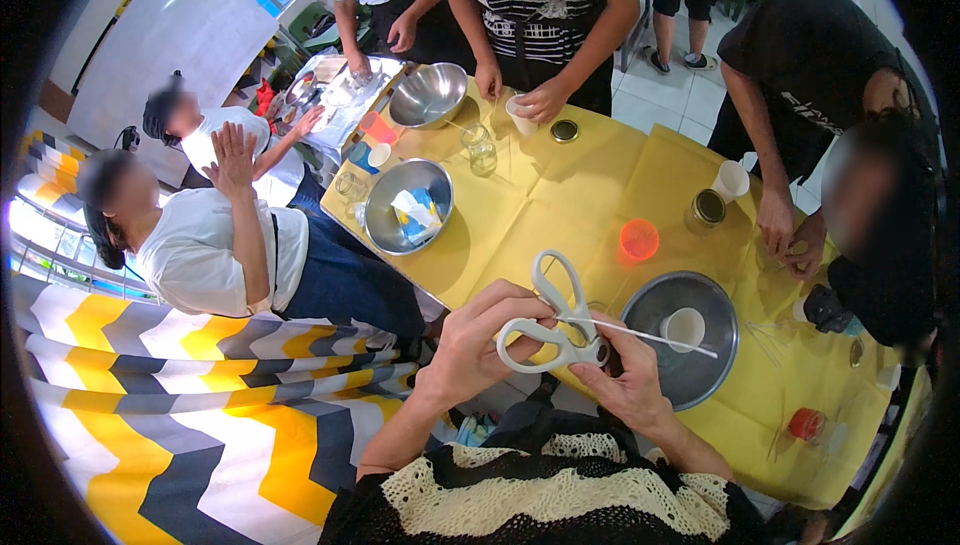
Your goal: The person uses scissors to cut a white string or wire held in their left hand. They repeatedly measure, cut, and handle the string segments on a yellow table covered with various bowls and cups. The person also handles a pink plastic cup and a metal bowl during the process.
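In front of me I hold white-handled scissors, their two finger loops pointing to the upper left. My left hand is closed at the loops. My right hand is closed around the pivot and blade end, so the blades are mostly hidden. A thin white stick crosses the scissors and extends right past my right fingers; which hand pinches it I cannot tell. Beyond it stands a wide metal bowl with a white paper cup inside.
A yellow-covered table holds an orange cup, jars, thin sticks and a red-topped container. Farther left are metal bowls, one containing a packet. Several people stand around the table. A chevron curtain hangs at left.
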Motion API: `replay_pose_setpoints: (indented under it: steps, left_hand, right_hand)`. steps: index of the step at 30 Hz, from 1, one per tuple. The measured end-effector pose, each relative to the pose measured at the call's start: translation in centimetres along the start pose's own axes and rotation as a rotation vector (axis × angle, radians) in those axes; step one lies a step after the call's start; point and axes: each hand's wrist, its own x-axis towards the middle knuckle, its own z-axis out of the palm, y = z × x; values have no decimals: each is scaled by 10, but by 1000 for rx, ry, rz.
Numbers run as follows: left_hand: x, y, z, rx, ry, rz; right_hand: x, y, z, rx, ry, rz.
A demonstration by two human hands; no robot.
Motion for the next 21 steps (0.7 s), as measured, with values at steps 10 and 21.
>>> replay_pose_setpoints:
  steps: [10,21]
  left_hand:
    - [-4,-8,-4,-105,-7,19]
    - [-6,-5,-9,-176,-37,-22]
  right_hand:
    - [7,-3,2,7,-51,-19]
    - [8,-7,2,-48,-30,-131]
